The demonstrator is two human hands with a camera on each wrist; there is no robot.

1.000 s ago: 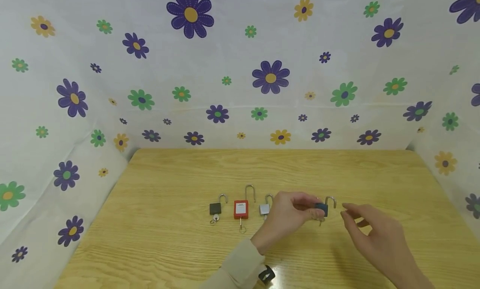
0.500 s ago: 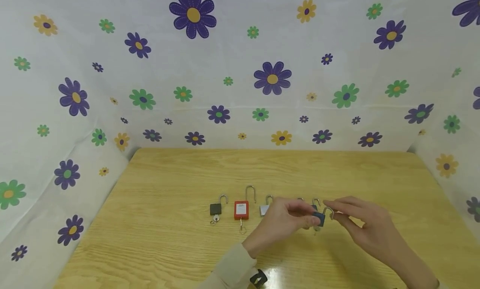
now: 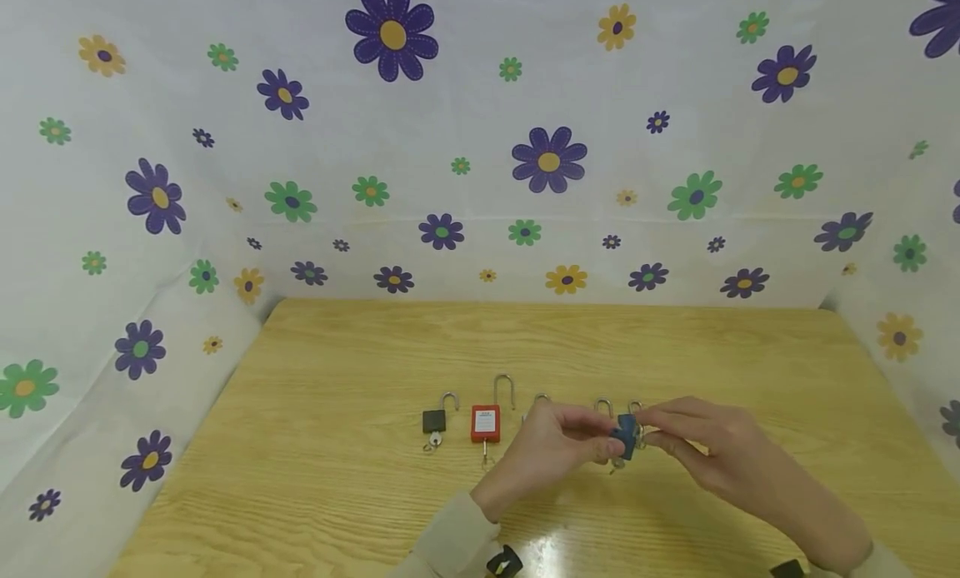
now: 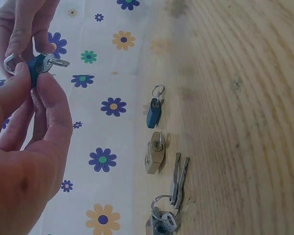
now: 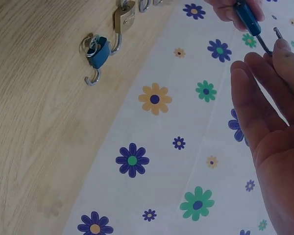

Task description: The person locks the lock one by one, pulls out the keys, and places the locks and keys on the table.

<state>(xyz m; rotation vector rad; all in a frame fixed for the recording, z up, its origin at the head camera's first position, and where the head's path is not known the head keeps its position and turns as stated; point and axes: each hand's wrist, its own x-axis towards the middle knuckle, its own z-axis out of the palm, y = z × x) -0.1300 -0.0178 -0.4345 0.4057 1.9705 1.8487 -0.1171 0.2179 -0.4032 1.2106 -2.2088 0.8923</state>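
Held item: blue padlock, raised off the table at lower right of centre in the head view; upper left in the left wrist view, upper right in the right wrist view.
Its shackle: unlatched, one end free of the body; key with ring at the base.
Left hand: thumb and fingers pinch the padlock body.
Right hand: thumb and fingertips pinch the shackle.
Second blue padlock: on the table, upper left in the right wrist view, shackle unlatched, ringed key attached.
Brass padlock: just beside it, nearer the top edge.
Row, head view: black padlock left of centre below the middle, red padlock next rightward; both shackles unlatched, keys at the base.
Surface: wood-grain table, lower half.
Backdrop: flower-print cloth, upper half.
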